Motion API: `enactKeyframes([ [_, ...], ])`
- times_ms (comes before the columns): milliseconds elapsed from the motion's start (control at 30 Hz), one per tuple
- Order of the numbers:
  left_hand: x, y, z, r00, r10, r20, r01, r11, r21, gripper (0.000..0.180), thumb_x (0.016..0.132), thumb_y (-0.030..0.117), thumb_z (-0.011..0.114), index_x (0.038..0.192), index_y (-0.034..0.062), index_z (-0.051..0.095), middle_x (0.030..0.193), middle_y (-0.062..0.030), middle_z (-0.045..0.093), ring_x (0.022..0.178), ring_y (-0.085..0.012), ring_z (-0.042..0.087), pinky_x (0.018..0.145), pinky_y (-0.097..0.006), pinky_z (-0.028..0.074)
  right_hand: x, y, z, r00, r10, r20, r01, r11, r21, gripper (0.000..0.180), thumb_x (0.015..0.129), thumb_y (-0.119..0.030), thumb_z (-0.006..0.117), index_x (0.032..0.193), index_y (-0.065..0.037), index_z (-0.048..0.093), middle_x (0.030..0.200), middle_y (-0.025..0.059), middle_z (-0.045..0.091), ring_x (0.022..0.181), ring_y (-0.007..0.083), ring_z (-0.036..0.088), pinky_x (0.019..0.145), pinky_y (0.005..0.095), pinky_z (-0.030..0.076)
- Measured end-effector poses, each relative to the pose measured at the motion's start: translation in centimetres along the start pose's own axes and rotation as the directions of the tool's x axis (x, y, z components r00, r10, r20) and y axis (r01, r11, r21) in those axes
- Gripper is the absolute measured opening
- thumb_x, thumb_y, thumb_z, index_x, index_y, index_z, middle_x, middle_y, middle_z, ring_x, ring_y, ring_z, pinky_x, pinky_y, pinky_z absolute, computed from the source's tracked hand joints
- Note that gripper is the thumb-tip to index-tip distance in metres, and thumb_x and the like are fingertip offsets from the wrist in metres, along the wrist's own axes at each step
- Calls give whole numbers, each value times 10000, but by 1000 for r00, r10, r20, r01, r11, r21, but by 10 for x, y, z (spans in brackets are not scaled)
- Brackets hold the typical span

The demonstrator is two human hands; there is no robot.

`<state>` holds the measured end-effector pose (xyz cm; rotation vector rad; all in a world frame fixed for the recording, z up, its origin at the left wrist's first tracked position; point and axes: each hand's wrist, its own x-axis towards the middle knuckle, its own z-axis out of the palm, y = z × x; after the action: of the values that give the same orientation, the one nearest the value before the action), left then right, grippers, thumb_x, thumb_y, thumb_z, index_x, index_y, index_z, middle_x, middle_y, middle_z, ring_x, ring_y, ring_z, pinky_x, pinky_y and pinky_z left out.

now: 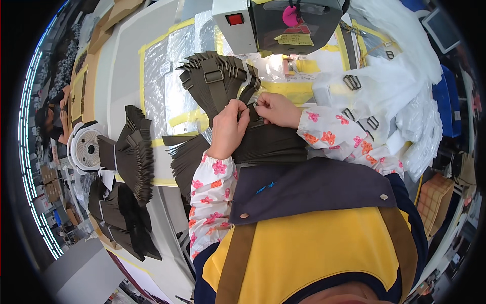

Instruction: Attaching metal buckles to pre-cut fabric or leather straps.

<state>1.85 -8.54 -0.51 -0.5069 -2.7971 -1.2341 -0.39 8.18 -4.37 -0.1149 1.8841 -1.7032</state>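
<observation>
In the middle of the worktable lies a bundle of dark olive webbing straps point(212, 93), fanned out with slider buckles near their far ends. My left hand point(229, 129) is closed over the near part of this bundle, its fingertips pinched on a strap. Just to its right, my right hand point(277, 109) is closed too, thumb and finger pinching at a dark buckle point(253, 105) on a strap. The fingers partly hide the buckle. Beneath my hands, a stack of dark straps point(268, 144) spreads toward my apron. More strap ends point(185, 152) fan out left of my left wrist.
A grey machine point(283, 25) with a red switch stands at the far side. Loose metal sliders point(352, 82) lie on white plastic wrap point(405, 86) at right. To the left are more strap bundles point(134, 152) and a white fan point(85, 147). Another person's arm point(63, 119) shows far left.
</observation>
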Motion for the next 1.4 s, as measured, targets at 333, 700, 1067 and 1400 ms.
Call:
enactKeyframes([
  [333, 7, 11, 10, 976, -99, 194, 151, 949, -278, 169, 773, 62, 581, 914, -2, 515, 677, -119, 543, 588, -254, 528, 563, -308, 424, -22, -3, -33, 988, -152, 28, 143, 970, 196, 101, 822, -105, 556, 852, -26, 502, 709, 5, 525, 583, 59, 521, 503, 187, 439],
  [700, 33, -5, 32, 979, 94, -182, -31, 947, 320, 158, 755, 89, 581, 895, 21, 555, 828, -145, 557, 720, -333, 554, 591, -401, 455, -97, 8, -151, 758, -559, -337, -146, 358, -922, 152, 703, -93, 562, 833, -29, 517, 769, 128, 557, 699, 309, 553, 621, 366, 466],
  [1067, 28, 17, 47, 897, 73, 437, -38, 995, -87, 221, 803, 215, 542, 847, 15, 626, 788, -154, 609, 741, -328, 571, 657, -370, 451, -86, 22, -186, 820, -389, -419, -356, 227, -907, 139, 710, -89, 540, 802, 13, 568, 690, 176, 584, 588, 319, 571, 582, 374, 480],
  [1400, 41, -3, 45, 827, 77, 557, -7, 992, -127, 232, 814, 185, 552, 912, -19, 603, 766, -151, 614, 691, -219, 596, 660, -289, 448, -110, -14, -131, 959, -26, -284, 59, 992, 108, 189, 809, -76, 568, 958, 38, 589, 749, 43, 605, 606, 80, 558, 563, 201, 465],
])
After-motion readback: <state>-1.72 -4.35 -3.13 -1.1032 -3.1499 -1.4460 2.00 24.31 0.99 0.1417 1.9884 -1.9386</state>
